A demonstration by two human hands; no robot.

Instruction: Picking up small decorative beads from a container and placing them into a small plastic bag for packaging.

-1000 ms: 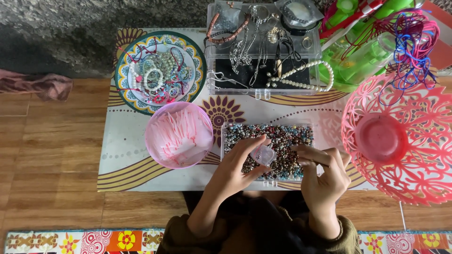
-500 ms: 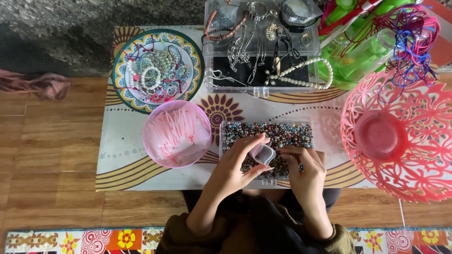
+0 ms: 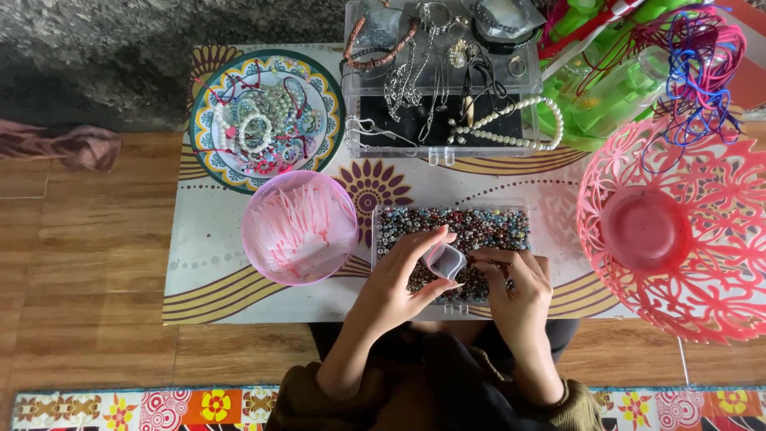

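Note:
My left hand [image 3: 399, 283] holds a small clear plastic bag [image 3: 445, 260] open over a clear tray of mixed coloured beads [image 3: 479, 227] on the low table. My right hand [image 3: 511, 287] rests palm down on the beads just right of the bag, fingertips curled at the bag's mouth. I cannot tell whether it pinches any beads.
A pink bowl [image 3: 299, 227] of small clear bags sits left of the bead tray. Behind are a patterned plate [image 3: 209, 104] with bracelets and a clear jewellery box [image 3: 443, 144] with necklaces. A pink lattice basket [image 3: 718, 239] stands right, green plastic items [image 3: 606, 96] behind it.
My right hand has slid left across the beads towards the bag. My left hand has kept the bag over the tray, shifting slightly.

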